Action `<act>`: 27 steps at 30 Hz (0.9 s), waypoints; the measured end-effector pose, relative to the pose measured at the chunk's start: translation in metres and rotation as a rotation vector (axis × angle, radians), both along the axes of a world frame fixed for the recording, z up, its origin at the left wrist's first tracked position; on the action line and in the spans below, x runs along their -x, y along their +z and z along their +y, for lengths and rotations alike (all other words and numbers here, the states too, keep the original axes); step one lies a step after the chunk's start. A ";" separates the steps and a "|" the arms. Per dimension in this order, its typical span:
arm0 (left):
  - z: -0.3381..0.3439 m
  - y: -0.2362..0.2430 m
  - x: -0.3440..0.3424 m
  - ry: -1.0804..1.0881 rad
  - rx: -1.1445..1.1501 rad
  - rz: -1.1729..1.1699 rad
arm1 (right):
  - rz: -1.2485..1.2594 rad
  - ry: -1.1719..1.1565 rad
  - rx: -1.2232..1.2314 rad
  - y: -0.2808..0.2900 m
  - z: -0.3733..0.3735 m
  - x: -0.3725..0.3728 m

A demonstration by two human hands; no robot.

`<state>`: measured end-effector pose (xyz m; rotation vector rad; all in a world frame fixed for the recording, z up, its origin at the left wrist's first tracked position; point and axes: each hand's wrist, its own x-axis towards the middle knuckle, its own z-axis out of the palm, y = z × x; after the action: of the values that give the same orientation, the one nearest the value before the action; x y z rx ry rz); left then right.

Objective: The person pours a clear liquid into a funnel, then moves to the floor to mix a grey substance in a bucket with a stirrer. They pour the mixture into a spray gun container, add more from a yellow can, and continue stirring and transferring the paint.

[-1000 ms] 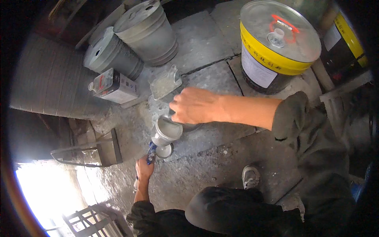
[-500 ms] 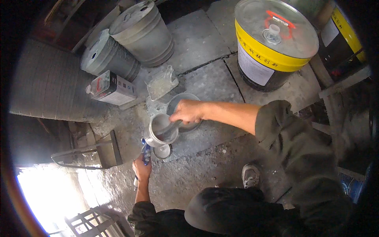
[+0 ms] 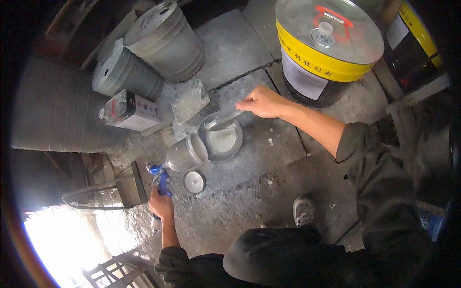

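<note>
My left hand (image 3: 161, 204) is closed round the handle of a blue spray gun (image 3: 163, 183). A grey, open-mouthed cup (image 3: 178, 154), seemingly attached to the gun, tips sideways with its mouth toward a round bowl (image 3: 214, 154). Pale, creamy liquid (image 3: 223, 139) covers part of the bowl's bottom. Above the bowl's far side, my right hand (image 3: 263, 102) grips a flat, translucent scraper-like tool (image 3: 225, 119), its blade angled down to the left. A small round lid (image 3: 194, 182) lies on the floor near the cup.
Beyond the bowl stands a clear, square-sided container (image 3: 190, 103). A rectangular tin (image 3: 132, 111) and two grey metal drums (image 3: 165, 43) are at the far left. A large yellow-and-black drum (image 3: 329, 53) stands at the far right. My shoe (image 3: 303, 211) rests on the dusty floor.
My right hand has drawn the tool out of the cup and moved right and away, over the bowl. My left hand has shifted left and nearer, and the cup now tilts toward the bowl.
</note>
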<state>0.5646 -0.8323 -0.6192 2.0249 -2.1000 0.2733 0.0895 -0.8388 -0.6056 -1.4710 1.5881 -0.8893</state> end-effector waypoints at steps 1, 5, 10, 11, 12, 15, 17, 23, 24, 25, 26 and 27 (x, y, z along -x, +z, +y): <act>0.000 0.004 0.011 0.033 0.013 -0.006 | 0.038 -0.015 0.010 -0.006 0.006 0.003; -0.002 0.019 0.021 0.044 0.074 -0.040 | 0.184 -0.019 0.040 -0.007 0.017 -0.012; -0.003 0.026 0.016 -0.067 0.125 -0.023 | 0.463 0.015 0.207 -0.019 0.028 -0.037; -0.002 0.027 0.016 -0.094 0.151 -0.016 | 0.578 0.097 0.181 -0.016 0.026 -0.042; -0.002 0.027 0.016 -0.061 0.103 -0.035 | 0.653 0.153 0.188 -0.020 0.025 -0.047; -0.003 0.023 0.010 0.000 -0.032 -0.042 | 0.837 0.327 0.153 -0.043 0.025 -0.066; -0.004 0.009 -0.005 0.006 -0.110 0.008 | 0.702 0.322 0.175 -0.055 0.024 -0.068; -0.002 -0.017 -0.021 -0.034 -0.365 0.119 | 0.682 0.370 0.054 -0.045 0.028 -0.070; -0.002 -0.020 -0.023 -0.024 -0.393 0.129 | 0.619 0.350 0.064 -0.043 0.027 -0.066; -0.002 -0.021 -0.021 -0.018 -0.426 0.161 | 0.558 0.329 0.070 -0.038 0.027 -0.060; -0.004 -0.024 -0.020 -0.028 -0.427 0.159 | 0.506 0.275 0.102 -0.032 0.030 -0.053; -0.002 -0.021 -0.025 -0.016 -0.424 0.138 | 0.431 0.233 0.143 -0.021 0.032 -0.048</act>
<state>0.5899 -0.8343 -0.6397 2.1660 -2.2282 -0.3351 0.1380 -0.8070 -0.6265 -2.0054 1.6285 -0.5856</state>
